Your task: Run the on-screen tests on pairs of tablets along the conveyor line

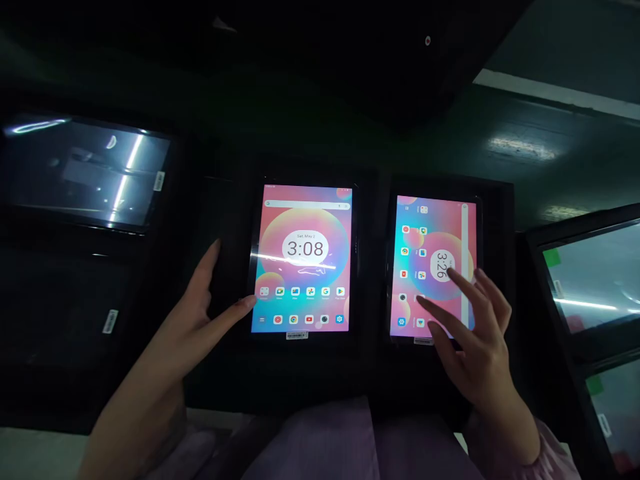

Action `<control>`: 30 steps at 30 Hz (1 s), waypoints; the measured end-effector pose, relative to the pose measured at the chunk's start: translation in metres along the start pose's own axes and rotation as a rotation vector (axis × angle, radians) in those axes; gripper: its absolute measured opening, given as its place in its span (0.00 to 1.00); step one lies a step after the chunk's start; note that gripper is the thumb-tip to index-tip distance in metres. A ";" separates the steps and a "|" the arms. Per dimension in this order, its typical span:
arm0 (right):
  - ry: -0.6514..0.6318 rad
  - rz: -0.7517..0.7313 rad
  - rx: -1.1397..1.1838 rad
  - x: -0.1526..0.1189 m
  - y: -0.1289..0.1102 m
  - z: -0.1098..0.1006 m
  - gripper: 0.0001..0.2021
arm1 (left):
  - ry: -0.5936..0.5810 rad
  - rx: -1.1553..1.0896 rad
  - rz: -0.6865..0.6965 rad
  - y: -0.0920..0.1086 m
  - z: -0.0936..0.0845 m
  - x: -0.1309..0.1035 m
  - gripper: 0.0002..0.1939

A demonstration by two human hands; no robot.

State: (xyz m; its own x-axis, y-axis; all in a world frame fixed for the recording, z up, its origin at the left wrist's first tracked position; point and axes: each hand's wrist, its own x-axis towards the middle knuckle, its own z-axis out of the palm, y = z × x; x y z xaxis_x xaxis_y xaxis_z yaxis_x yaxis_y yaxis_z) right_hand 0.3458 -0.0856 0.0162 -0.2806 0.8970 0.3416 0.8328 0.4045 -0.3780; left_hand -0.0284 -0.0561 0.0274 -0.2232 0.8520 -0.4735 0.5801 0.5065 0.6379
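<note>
Two lit tablets lie side by side in a black tray or surface. The middle tablet (303,260) shows a home screen upright with 3:08. On the right tablet (440,233) the home screen is turned sideways and reads 3:26. My left hand (197,317) is spread beside the middle tablet, its thumb at the lower left edge and its index finger on the dark area to the left. Over the lower right tablet is my right hand (475,330), fingers apart and bent, with fingertips at or just above the screen. Neither hand holds anything.
A dark-screened tablet (85,170) lies at the far left, with a white label (110,321) below it. At the right edge are two more devices (595,280) (617,413) with green stickers. Behind them runs a green surface (565,140) with a pale strip.
</note>
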 end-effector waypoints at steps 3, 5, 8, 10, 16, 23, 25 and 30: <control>-0.025 0.043 -0.072 0.024 0.005 -0.001 0.14 | 0.029 -0.189 -0.042 0.006 0.005 0.001 0.49; -0.013 0.053 -0.116 0.045 0.010 0.003 0.14 | 0.067 -0.269 -0.028 0.008 0.009 0.003 0.49; 0.051 0.007 -0.163 0.074 0.021 0.018 0.14 | 0.095 -0.365 -0.047 0.008 0.011 0.010 0.47; 0.067 -0.034 -0.163 0.089 0.028 0.030 0.15 | 0.078 -0.395 -0.057 0.006 0.011 0.014 0.46; 0.063 -0.064 -0.133 0.096 0.037 0.042 0.16 | -0.154 -0.174 0.118 -0.013 -0.005 0.013 0.58; 0.285 -0.020 -0.082 0.084 0.043 0.027 0.14 | -0.250 0.105 0.136 -0.026 -0.013 0.005 0.66; 0.268 0.015 -0.062 0.079 0.043 0.023 0.14 | -0.259 0.086 0.127 -0.027 -0.013 0.005 0.66; 0.320 0.035 -0.098 0.063 0.045 0.016 0.13 | -0.266 0.071 0.104 -0.027 -0.014 0.006 0.68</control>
State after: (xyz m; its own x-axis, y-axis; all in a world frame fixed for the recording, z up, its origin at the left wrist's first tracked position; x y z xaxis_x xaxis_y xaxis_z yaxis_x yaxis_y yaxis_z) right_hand 0.3579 -0.0084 0.0070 -0.0995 0.8024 0.5885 0.8855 0.3412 -0.3155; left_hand -0.0565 -0.0628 0.0156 0.0484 0.8296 -0.5562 0.6443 0.3996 0.6521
